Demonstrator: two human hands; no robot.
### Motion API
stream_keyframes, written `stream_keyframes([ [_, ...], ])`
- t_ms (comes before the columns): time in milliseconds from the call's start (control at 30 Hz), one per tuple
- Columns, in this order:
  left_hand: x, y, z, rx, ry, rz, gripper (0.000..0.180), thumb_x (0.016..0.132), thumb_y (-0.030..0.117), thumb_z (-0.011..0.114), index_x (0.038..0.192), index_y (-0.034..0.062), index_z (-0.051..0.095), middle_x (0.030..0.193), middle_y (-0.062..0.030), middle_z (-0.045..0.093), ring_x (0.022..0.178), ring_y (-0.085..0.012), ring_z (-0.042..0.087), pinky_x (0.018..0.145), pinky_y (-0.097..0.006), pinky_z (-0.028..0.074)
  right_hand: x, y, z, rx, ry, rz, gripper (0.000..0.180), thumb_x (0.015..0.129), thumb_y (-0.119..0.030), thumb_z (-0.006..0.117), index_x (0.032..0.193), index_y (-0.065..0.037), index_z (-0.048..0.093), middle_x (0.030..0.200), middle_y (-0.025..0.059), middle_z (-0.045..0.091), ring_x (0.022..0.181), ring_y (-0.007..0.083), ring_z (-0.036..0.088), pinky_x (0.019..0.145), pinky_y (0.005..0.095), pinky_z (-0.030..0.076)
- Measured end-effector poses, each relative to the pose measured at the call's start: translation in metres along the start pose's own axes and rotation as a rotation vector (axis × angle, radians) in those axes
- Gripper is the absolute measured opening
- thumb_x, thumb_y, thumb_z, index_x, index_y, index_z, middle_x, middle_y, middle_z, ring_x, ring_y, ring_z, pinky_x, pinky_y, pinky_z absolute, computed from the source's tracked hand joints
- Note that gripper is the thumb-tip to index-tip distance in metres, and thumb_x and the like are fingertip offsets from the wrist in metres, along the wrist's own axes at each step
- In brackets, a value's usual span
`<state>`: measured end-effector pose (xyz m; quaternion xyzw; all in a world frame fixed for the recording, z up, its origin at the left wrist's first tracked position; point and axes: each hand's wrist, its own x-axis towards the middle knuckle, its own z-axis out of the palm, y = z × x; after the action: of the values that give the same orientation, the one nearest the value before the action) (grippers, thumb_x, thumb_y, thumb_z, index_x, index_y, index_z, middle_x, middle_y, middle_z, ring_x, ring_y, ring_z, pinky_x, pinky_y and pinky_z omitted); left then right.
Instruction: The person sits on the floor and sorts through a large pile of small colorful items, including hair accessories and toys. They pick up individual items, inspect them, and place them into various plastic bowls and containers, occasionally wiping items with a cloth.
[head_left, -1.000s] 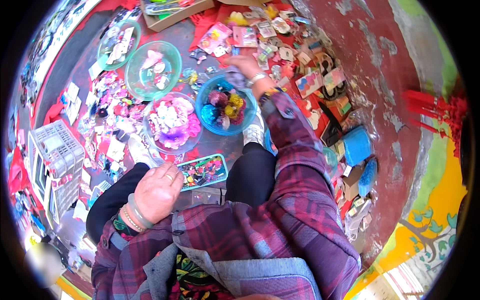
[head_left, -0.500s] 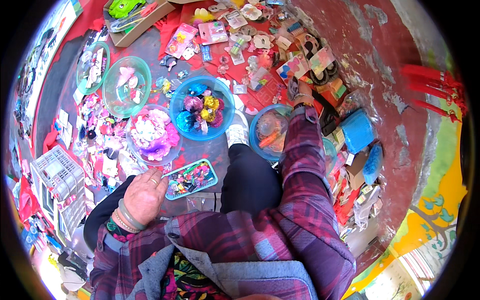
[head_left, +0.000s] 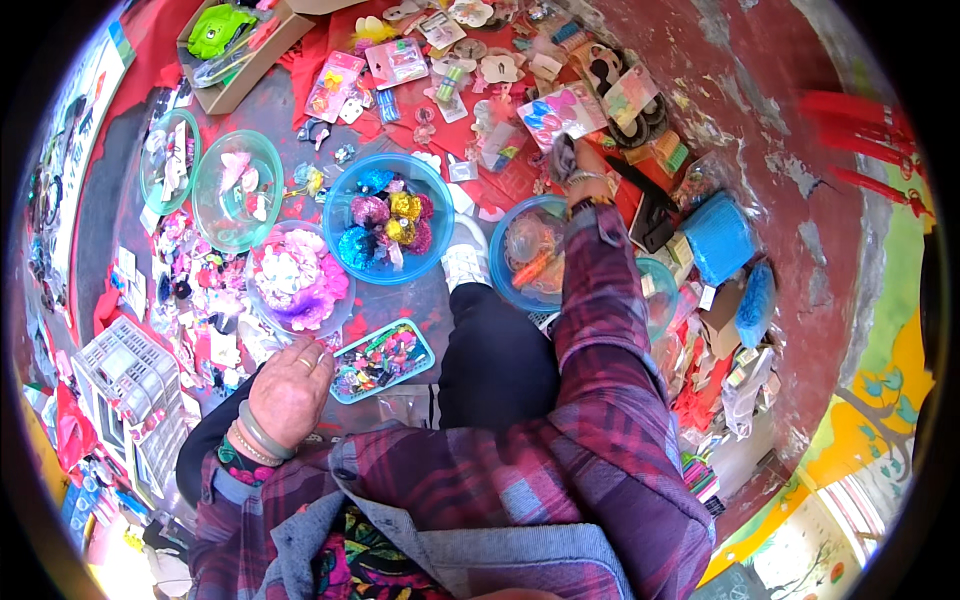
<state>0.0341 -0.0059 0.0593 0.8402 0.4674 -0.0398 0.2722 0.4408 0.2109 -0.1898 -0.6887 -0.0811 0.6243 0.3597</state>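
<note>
My right hand (head_left: 590, 172) reaches far forward, fingers closed at the lower edge of a white card with pink and blue bow-like shapes (head_left: 562, 114). Its fingertips are partly hidden by a small grey bunched thing (head_left: 563, 158) at the finger side. My left hand (head_left: 290, 392) lies flat over my left knee, fingers stretched and holding nothing. Its fingertips come close to a small light-blue tray (head_left: 428, 352) full of colourful small pieces. Below my right forearm stands a blue bowl (head_left: 497, 280) with orange and pale pieces.
Another blue bowl (head_left: 332, 232) holds glittery pompoms. Left of it stand a clear bowl of pink and white flowers (head_left: 300, 270) and a green bowl (head_left: 200, 190). Carded hair accessories cover red cloth ahead. A grey crate (head_left: 125, 370) stands left; a blue package (head_left: 718, 248) lies right.
My right hand has moved a little left, and the card at its fingers has shifted left and shows larger. The whole view has shifted slightly. My left hand stays put.
</note>
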Motion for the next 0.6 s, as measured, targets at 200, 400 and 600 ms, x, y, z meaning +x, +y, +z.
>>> stream_keyframes([
  [200, -0.001, -0.001, 0.0, -0.015, 0.005, 0.01, 0.02, 0.072, 0.008, 0.055, 0.089, -0.0023, 0.059, 0.093, -0.0176, 0.058, 0.091, -0.0305, 0.055, 0.077, -0.038, 0.044, 0.028, 0.009, -0.13, 0.346, -0.026, -0.182, 0.022, 0.086, -0.023, 0.043, 0.07, -0.009, 0.049, 0.053, 0.0064, 0.049, 0.037, 0.02, 0.043, 0.031, 0.0324, 0.03],
  [400, -0.001, 0.001, 0.002, 0.006, 0.009, -0.01, 0.02, 0.072, 0.008, 0.055, 0.088, -0.0026, 0.059, 0.093, -0.0177, 0.059, 0.092, -0.0307, 0.055, 0.077, -0.038, 0.044, 0.026, 0.005, -0.165, -0.762, 0.403, -0.301, 0.026, 0.083, -0.029, 0.046, 0.095, -0.007, 0.055, 0.076, 0.0125, 0.057, 0.072, 0.0299, 0.057, 0.061, 0.0415, 0.045],
  [600, 0.009, 0.002, 0.006, 0.006, -0.009, 0.006, 0.02, 0.073, 0.008, 0.055, 0.089, -0.0028, 0.059, 0.092, -0.0175, 0.059, 0.093, -0.0308, 0.055, 0.079, -0.038, 0.044, 0.052, -0.021, -0.105, -1.299, 0.107, -0.356, 0.048, 0.077, -0.035, 0.054, 0.121, -0.017, 0.047, 0.122, 0.0174, 0.047, 0.108, 0.0375, 0.046, 0.082, 0.0412, 0.042],
])
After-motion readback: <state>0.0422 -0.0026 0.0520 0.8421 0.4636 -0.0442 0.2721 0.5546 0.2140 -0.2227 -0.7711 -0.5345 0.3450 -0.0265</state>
